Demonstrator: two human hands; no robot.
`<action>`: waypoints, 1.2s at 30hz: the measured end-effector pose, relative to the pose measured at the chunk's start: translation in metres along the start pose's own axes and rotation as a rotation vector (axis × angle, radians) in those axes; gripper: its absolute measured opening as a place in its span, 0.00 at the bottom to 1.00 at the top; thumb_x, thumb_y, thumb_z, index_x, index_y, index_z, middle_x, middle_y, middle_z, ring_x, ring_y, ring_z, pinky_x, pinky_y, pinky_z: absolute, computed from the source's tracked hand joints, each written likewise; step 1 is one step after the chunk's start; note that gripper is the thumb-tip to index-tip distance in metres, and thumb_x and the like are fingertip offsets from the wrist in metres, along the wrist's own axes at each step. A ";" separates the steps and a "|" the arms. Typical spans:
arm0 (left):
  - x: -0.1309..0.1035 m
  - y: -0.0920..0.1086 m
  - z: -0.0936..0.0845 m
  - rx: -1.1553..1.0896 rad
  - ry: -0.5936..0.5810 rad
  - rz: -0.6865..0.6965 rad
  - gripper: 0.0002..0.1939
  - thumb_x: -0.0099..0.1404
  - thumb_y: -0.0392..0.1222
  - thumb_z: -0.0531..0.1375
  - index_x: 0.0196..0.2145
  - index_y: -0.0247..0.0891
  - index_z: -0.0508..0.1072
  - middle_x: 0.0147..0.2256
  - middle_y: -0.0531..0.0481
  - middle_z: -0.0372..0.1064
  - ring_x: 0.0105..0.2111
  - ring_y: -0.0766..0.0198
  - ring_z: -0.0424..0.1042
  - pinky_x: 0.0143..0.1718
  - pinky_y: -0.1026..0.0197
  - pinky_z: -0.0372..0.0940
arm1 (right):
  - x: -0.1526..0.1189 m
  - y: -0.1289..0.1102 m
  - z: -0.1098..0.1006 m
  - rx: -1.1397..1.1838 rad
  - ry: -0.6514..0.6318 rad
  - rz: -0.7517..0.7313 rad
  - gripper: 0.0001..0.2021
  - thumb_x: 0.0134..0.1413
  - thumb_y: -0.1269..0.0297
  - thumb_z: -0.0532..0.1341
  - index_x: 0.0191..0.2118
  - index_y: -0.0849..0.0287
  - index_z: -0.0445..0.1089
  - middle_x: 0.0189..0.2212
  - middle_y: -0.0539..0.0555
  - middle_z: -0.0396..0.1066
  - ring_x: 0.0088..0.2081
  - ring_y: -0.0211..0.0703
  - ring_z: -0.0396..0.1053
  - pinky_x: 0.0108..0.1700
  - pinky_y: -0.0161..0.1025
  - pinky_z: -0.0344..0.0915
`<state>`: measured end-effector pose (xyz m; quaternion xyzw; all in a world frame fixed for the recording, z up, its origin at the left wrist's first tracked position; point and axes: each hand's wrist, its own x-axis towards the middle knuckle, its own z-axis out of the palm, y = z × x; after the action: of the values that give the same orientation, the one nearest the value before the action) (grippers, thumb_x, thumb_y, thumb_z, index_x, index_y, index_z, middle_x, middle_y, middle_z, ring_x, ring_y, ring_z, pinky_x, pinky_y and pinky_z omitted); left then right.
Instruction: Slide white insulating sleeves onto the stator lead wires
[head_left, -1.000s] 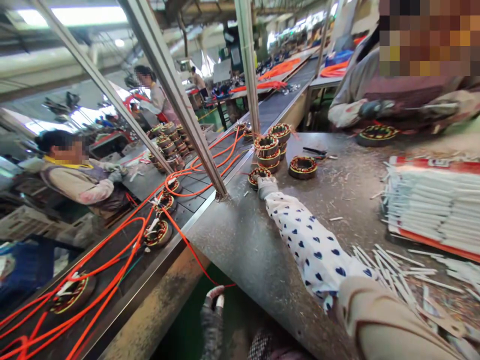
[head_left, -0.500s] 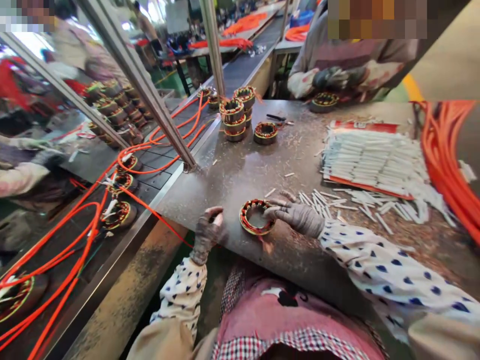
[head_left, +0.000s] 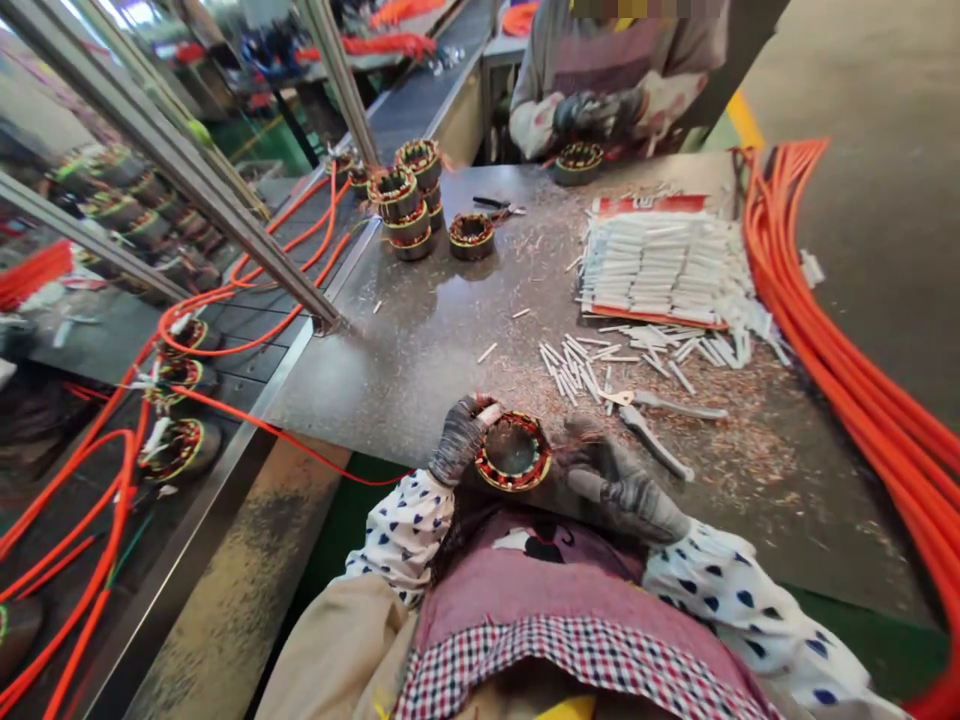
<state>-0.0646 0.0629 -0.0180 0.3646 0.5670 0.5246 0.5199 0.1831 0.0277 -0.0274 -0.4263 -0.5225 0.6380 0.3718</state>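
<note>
A round wound motor stator with red and yellow windings sits at the near edge of the grey metal table. My gloved left hand grips its left rim. My gloved right hand is at its right side, fingers curled toward the ring. Pliers lie on the table just right of my right hand.
Stacked stators and a single one stand at the far side. White sleeves lie in a pack, loose ones nearer. Orange cables run down the right edge. A conveyor with wired stators runs left. Another person works opposite.
My right hand reached to the far stators, brought one back to the near edge, and both hands now hold it close to my body. The view tilted down.
</note>
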 end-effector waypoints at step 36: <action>0.033 0.034 -0.043 1.005 -0.163 0.325 0.07 0.67 0.34 0.60 0.32 0.37 0.77 0.36 0.45 0.78 0.39 0.58 0.76 0.45 0.56 0.70 | 0.034 0.005 0.047 0.246 0.303 -0.067 0.22 0.49 0.49 0.74 0.49 0.46 0.73 0.39 0.48 0.76 0.42 0.45 0.73 0.57 0.50 0.68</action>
<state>-0.1169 0.0910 0.0040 0.6914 0.6423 0.2321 0.2355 0.1265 0.0416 -0.0335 -0.4512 -0.3925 0.6127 0.5167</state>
